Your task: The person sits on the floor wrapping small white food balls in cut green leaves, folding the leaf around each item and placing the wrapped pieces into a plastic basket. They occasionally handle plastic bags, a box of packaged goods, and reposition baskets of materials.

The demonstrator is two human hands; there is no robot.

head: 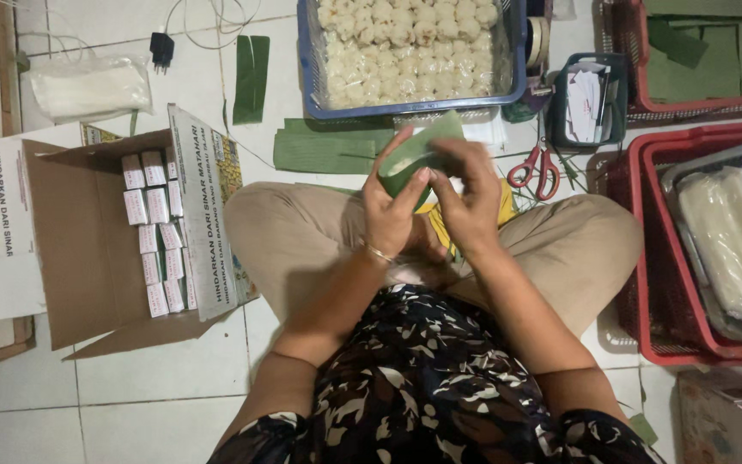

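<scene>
While the person sits cross-legged on the tiled floor (156,369), both hands meet above the lap around one green leaf strip (414,156) bent into a curve. The left hand (391,210) grips its near-left side, thumb pressed on the leaf; the right hand (471,202) closes over its right side with fingers curled. Whether a filling already sits inside cannot be told, so the wrap looks, by my judgement, only part-formed, with folding left to finish.

Far from the hands, a blue basket (307,64) holds a large heap of pale round dumplings, too many to count. Between it and the knees lies a small stack of flat green leaf strips (328,150), and one single strip (251,76) lies farther left. One pair of red-handled scissors (536,169) rests to the right. Two red baskets show at right: the near one (646,258) carries clear plastic packs, the far one (637,51) more leaf pieces. At left, one open cardboard box (70,249) holds about ten small white cartons (155,232).
</scene>
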